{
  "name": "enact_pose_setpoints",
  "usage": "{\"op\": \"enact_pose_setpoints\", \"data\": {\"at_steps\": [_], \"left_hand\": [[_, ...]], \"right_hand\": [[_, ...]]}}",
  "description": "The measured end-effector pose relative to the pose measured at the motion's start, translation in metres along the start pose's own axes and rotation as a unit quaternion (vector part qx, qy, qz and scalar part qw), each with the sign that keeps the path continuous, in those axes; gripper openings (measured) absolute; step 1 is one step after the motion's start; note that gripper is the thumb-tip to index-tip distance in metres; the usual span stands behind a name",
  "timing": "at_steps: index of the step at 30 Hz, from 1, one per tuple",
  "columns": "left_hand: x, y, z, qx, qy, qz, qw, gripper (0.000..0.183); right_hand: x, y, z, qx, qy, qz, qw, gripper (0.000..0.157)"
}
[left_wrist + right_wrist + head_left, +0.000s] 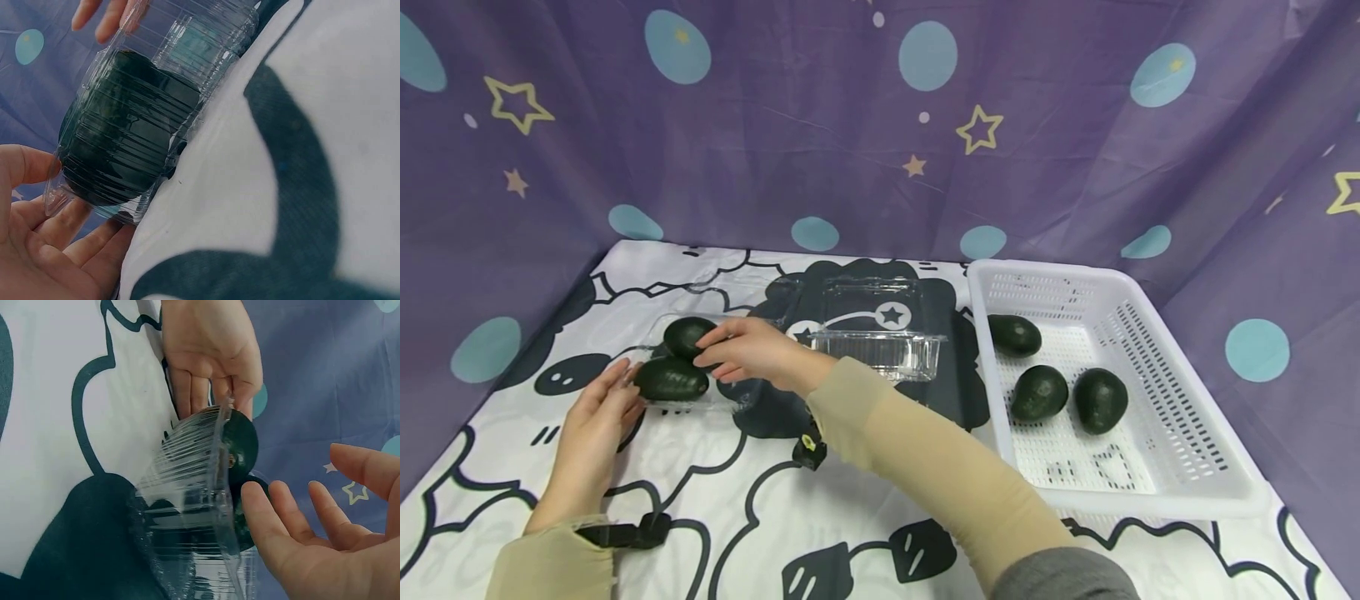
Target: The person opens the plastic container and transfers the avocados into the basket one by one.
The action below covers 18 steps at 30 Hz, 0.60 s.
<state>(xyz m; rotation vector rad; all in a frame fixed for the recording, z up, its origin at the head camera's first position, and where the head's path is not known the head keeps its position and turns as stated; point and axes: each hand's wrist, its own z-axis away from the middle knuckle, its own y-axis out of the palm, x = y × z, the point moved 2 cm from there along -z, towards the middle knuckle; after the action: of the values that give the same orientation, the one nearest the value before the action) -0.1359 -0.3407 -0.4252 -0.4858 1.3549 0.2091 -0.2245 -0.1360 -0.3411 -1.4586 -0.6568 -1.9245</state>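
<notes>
Two dark green avocados lie in a clear plastic clamshell container (pixel 187 47) on the left of the table. One avocado (pixel 672 379) is nearer me; the other avocado (pixel 688 337) sits just behind it. My left hand (pixel 597 421) holds the container's left end, thumb at the rim and fingers along the outside, as the left wrist view shows. Over the container's right side, my right hand (pixel 756 354) has its fingers spread and loosely bent beside the avocados. In the right wrist view its fingertips (pixel 255 494) overlap the farther avocado; whether they touch it I cannot tell.
A white perforated basket (pixel 1157 504) stands at the right, with three avocados (pixel 1100 401) inside. Another clear clamshell (pixel 880 354) lies at the back middle, lid raised. A purple curtain (pixel 850 150) hangs behind the cartoon-print tablecloth (pixel 730 517).
</notes>
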Motion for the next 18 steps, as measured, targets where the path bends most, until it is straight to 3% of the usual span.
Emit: {"op": "enact_pose_setpoints", "data": {"at_steps": [18], "left_hand": [[0.0, 0.001, -0.001, -0.005, 0.0, -0.014, 0.9999, 0.057]], "right_hand": [[-0.012, 0.004, -0.015, 0.001, 0.026, 0.005, 1.0, 0.037]]}}
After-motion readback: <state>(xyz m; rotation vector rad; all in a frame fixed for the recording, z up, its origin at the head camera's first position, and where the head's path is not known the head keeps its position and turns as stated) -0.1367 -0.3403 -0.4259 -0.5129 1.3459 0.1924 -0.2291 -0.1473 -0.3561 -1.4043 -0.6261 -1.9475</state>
